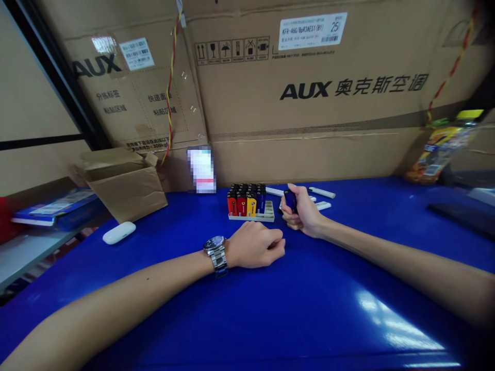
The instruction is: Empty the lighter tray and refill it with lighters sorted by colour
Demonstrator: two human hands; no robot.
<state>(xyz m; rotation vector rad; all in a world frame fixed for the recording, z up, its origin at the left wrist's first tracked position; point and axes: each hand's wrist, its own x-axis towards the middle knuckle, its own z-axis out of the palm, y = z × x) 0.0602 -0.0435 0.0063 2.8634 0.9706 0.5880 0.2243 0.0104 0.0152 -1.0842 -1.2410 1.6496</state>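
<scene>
Your right hand (302, 212) is curled narrow around a dark blue lighter (290, 201), gripping it upright, with the top of the lighter showing above your fingers. Your left hand (255, 246) is closed in a loose fist, knuckles up, holding nothing that you can see, and rests on the blue surface (348, 288).

A white tray (251, 218) sits at 12 o'clock from your left hand, nearly touching your knuckles and just left of your right hand. It holds a packed block of red, yellow and blue lighters (247, 201). White sticks (322, 192) lie around 1 o'clock from the tray, just behind your right hand.

You have open room at 3 to 5 o'clock, where the blue surface runs bare toward you. At 10 o'clock sit a white earbud case (119, 232) and an open cardboard box (126, 193). The surface ends at 12 o'clock against a large AUX carton (309, 103).

Your forearms angle inward from the lower corners, and a steel wristwatch (215, 251) sits on your left wrist.
</scene>
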